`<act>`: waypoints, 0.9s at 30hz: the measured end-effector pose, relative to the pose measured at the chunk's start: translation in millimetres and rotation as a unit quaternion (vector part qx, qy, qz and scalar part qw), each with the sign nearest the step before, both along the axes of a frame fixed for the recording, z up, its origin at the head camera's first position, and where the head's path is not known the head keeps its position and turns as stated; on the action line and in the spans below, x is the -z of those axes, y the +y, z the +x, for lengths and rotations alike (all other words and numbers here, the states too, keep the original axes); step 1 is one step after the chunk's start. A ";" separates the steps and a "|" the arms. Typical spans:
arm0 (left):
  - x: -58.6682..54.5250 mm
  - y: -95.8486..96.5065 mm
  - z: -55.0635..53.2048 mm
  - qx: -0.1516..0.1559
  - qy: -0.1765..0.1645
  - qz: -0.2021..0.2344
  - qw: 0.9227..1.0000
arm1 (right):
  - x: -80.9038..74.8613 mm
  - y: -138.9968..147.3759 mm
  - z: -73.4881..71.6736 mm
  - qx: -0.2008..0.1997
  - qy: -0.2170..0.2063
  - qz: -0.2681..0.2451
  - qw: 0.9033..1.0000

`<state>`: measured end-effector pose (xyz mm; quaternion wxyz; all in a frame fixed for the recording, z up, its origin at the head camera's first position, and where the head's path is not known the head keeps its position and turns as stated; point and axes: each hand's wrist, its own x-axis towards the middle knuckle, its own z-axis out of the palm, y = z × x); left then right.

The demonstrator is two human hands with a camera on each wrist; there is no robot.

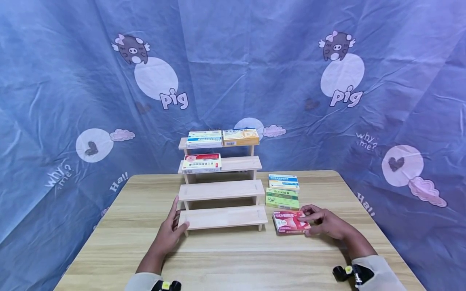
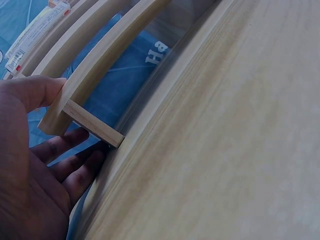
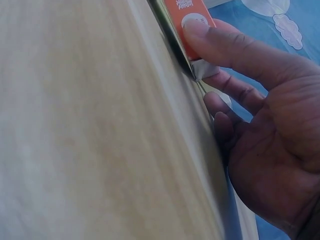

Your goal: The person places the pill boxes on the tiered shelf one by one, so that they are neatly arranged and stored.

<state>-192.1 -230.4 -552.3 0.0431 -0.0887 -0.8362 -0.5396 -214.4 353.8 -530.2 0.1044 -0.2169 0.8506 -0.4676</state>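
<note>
A four-tier wooden step stand (image 1: 225,217) stands on the table. My left hand (image 1: 170,232) grips the left end of its lowest step; the left wrist view shows the thumb on the step (image 2: 82,90) and the other fingers around its underside and leg. To the right of the stand, a red medicine box (image 1: 285,220) lies flat on the table. At its right end my right hand (image 1: 325,224) pinches it. In the right wrist view the thumb presses on the front side of the box (image 3: 185,45), with the index finger over the top.
Behind the red box lie a green medicine box (image 1: 282,199) and a blue-and-white one (image 1: 284,182). The top tier bears a white-and-blue box (image 1: 204,139) and an orange-and-white box (image 1: 241,137). A red-and-white box (image 1: 202,163) sits left on the tier below. A blue curtain (image 1: 225,81) hangs behind.
</note>
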 end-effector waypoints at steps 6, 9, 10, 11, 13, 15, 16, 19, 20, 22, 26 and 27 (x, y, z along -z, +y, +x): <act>-0.1 -0.7 -0.4 0.004 -0.002 0.005 1.000 | 1.1 0.9 0.2 -0.005 0.007 -0.012 1.000; -1.3 -0.9 0.2 0.009 -0.001 0.009 1.000 | 1.3 1.2 0.8 -0.005 0.015 -0.014 1.000; -1.6 -1.0 0.5 0.010 0.000 0.011 1.000 | 1.2 1.3 1.0 -0.006 0.016 -0.016 1.000; -1.8 -1.1 0.9 0.012 0.002 0.012 1.000 | 1.1 1.1 1.5 -0.007 0.016 -0.018 1.000; -1.5 -1.1 1.1 0.014 0.007 0.014 1.000 | 0.5 0.9 2.4 -0.007 0.017 -0.020 1.000; -1.3 -1.0 1.4 0.015 0.010 0.016 1.000 | -0.3 1.2 3.2 -0.010 0.018 -0.026 0.999; -1.3 -1.0 1.7 0.015 0.012 0.016 1.000 | -0.7 1.4 3.6 -0.014 0.018 -0.031 0.999; -1.2 -1.0 2.6 0.015 0.014 0.015 1.000 | -1.1 2.5 4.6 -0.021 0.032 -0.046 0.998; -1.3 -1.0 2.9 0.015 0.013 0.015 1.000 | -1.0 3.0 4.9 -0.025 0.035 -0.055 0.998; -1.6 -0.8 3.3 0.016 0.013 0.014 1.000 | -0.7 3.8 5.4 -0.032 0.046 -0.071 0.996; -2.8 -0.4 3.6 0.016 0.009 0.016 1.000 | -0.3 5.2 5.2 -0.040 0.050 -0.100 0.993; -3.0 -0.4 3.7 0.016 0.008 0.016 1.000 | -0.2 5.5 5.0 -0.040 0.051 -0.102 0.993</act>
